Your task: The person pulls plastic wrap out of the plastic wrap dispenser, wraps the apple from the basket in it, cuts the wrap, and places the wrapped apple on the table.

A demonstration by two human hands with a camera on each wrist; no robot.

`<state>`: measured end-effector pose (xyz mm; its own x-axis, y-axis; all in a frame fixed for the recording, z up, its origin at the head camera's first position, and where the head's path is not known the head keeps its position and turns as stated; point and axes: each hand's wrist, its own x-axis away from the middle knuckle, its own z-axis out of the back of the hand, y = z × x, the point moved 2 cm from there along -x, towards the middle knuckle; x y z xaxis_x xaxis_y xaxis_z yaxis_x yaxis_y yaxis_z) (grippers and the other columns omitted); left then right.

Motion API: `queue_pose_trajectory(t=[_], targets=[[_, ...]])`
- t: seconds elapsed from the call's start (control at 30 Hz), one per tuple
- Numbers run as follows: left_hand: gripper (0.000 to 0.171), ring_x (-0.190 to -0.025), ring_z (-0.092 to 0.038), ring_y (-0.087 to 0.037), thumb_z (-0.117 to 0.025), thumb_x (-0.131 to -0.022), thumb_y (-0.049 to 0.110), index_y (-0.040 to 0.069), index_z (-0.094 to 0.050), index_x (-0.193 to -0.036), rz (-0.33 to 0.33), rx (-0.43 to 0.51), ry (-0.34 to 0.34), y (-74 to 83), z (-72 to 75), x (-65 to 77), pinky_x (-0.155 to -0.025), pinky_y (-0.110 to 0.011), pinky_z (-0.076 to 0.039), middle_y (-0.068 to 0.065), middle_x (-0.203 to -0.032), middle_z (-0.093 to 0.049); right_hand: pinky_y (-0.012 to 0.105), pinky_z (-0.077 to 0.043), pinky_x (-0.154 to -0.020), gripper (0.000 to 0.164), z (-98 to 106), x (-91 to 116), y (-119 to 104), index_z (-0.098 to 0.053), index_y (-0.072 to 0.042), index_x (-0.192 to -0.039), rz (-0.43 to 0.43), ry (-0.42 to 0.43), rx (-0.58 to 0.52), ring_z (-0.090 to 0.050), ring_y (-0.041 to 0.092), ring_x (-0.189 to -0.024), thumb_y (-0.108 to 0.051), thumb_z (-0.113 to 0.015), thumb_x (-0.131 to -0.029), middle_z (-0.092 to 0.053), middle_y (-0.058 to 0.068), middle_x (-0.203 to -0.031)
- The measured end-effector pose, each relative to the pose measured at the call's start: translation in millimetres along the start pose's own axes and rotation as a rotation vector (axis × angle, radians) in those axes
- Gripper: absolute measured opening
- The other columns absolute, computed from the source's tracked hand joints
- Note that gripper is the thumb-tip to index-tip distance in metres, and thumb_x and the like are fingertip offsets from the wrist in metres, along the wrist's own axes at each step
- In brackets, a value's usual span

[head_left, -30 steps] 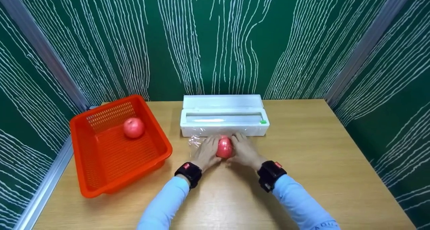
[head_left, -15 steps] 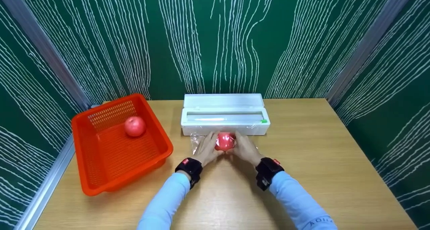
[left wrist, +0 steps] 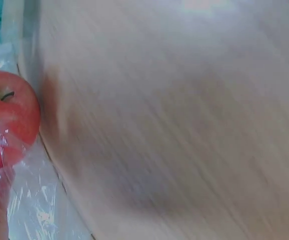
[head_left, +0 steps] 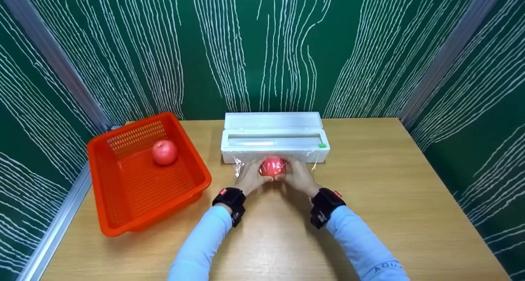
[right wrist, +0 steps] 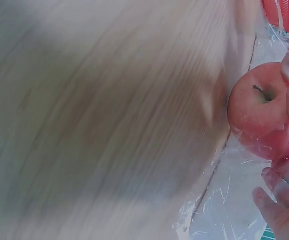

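Between both hands sits a red apple [head_left: 273,166] close to the front of a white cling film dispenser box [head_left: 275,156]. My left hand [head_left: 251,177] grips it from the left and my right hand [head_left: 300,177] from the right, thumbs on the near side. Clear cling film [right wrist: 224,195] stretches from the box and covers part of the apple [left wrist: 14,112]. In the right wrist view the apple's stem side is bare, with thumbs against it and fingers under the film. Most of the left hand lies outside the left wrist view.
An orange-red plastic basket [head_left: 154,199] stands on the left with another red apple [head_left: 165,152] inside. The dispenser's lid [head_left: 273,121] is up at the back, and a green slider [head_left: 322,145] sits at its right end. Green patterned panels enclose the wooden table [head_left: 385,190].
Both hands have moved forward with the apple, bringing it up against the box front. The apple has rolled forward, and the film between it and the box is shorter. Basket and box stay put.
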<state>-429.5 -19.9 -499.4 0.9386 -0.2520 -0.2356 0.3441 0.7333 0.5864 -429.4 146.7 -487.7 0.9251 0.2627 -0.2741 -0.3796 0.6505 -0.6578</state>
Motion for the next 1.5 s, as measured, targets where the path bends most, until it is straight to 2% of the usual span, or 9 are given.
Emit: queue_pose_trajectory(t=[0.23, 0.43, 0.6, 0.73, 0.97, 1.1, 1.2, 1.3, 1.5], targets=[[0.068, -0.107, -0.057, -0.029, -0.075, -0.068, 0.033, 0.003, -0.05, -0.124, 0.049, 0.015, 0.002, -3.0, 0.4, -4.0, -0.095, -0.041, -0.043, -0.016, -0.118, -0.06, 0.045, -0.046, -0.091, 0.056, -1, -2, 2, -0.051, 0.006, -0.117, -0.031, -0.023, -0.004, -0.058, 0.035, -0.104, -0.011, -0.075, -0.069, -0.06, 0.024, -0.112], [0.065, -0.106, -0.058, -0.03, -0.075, -0.07, 0.031, 0.0, -0.053, -0.122, 0.039, 0.07, 0.007, 0.3, 2.3, -7.4, -0.091, -0.039, -0.046, -0.018, -0.116, -0.06, 0.046, -0.046, -0.089, 0.046, -1, -5, 5, -0.054, 0.009, -0.113, -0.006, 0.002, -0.018, -0.059, 0.036, -0.1, -0.009, -0.071, -0.073, -0.062, 0.025, -0.107], [0.059, -0.106, -0.058, -0.029, -0.074, -0.072, 0.027, -0.001, -0.054, -0.12, 0.048, 0.101, 0.008, 0.8, 1.5, -11.1, -0.091, -0.038, -0.047, -0.018, -0.117, -0.06, 0.045, -0.046, -0.091, 0.044, -2, -8, 7, -0.052, 0.01, -0.116, -0.043, -0.047, -0.054, -0.058, 0.036, -0.102, -0.007, -0.066, -0.078, -0.059, 0.026, -0.111], [0.056, -0.105, -0.058, -0.028, -0.072, -0.074, 0.031, 0.002, -0.057, -0.119, 0.067, 0.099, 0.001, -1.0, -0.4, -13.3, -0.09, -0.039, -0.046, -0.015, -0.115, -0.061, 0.046, -0.044, -0.094, 0.043, -1, -12, 7, -0.051, 0.01, -0.117, -0.089, -0.082, -0.075, -0.056, 0.037, -0.107, -0.007, -0.064, -0.08, -0.058, 0.026, -0.113], [0.053, -0.107, -0.056, -0.029, -0.071, -0.074, 0.035, 0.007, -0.059, -0.118, 0.164, 0.159, -0.029, -4.3, 3.2, -15.7, -0.092, -0.043, -0.043, -0.015, -0.116, -0.059, 0.044, -0.043, -0.096, 0.038, -4, -18, 2, -0.051, 0.006, -0.12, -0.129, -0.149, -0.141, -0.055, 0.033, -0.107, 0.001, -0.056, -0.083, -0.058, 0.023, -0.115], [0.046, -0.104, -0.059, -0.026, -0.069, -0.076, 0.036, 0.01, -0.063, -0.113, 0.159, 0.147, -0.011, -4.6, 4.3, -17.2, -0.09, -0.042, -0.044, -0.012, -0.113, -0.063, 0.042, -0.046, -0.093, 0.037, -4, -20, 1, -0.051, 0.007, -0.12, -0.136, -0.134, -0.121, -0.057, 0.032, -0.104, 0.003, -0.053, -0.083, -0.059, 0.023, -0.113], [0.037, -0.096, -0.061, -0.023, -0.068, -0.076, 0.035, 0.011, -0.067, -0.104, 0.152, 0.145, 0.004, -3.9, 3.7, -18.1, -0.084, -0.038, -0.047, -0.009, -0.104, -0.067, 0.043, -0.045, -0.093, 0.034, -4, -21, 2, -0.053, 0.007, -0.118, -0.127, -0.119, -0.1, -0.057, 0.032, -0.104, 0.0, -0.053, -0.084, -0.06, 0.022, -0.111], [0.027, -0.08, -0.06, -0.018, -0.067, -0.077, 0.034, 0.01, -0.068, -0.09, 0.147, 0.136, 0.018, -2.9, 3.0, -18.9, -0.072, -0.033, -0.047, -0.006, -0.087, -0.068, 0.043, -0.045, -0.093, 0.03, -4, -22, 2, -0.056, 0.006, -0.115, -0.105, -0.122, -0.078, -0.058, 0.031, -0.102, -0.004, -0.051, -0.087, -0.062, 0.021, -0.109], [0.024, -0.062, -0.048, -0.011, -0.064, -0.081, 0.034, 0.011, -0.064, -0.076, 0.164, 0.166, 0.016, -2.7, 0.6, -19.9, -0.058, -0.023, -0.038, 0.003, -0.064, -0.053, 0.041, -0.045, -0.092, 0.028, -5, -23, 4, -0.057, 0.001, -0.115, -0.127, -0.149, -0.073, -0.059, 0.025, -0.097, -0.009, -0.048, -0.091, -0.063, 0.016, -0.107]])
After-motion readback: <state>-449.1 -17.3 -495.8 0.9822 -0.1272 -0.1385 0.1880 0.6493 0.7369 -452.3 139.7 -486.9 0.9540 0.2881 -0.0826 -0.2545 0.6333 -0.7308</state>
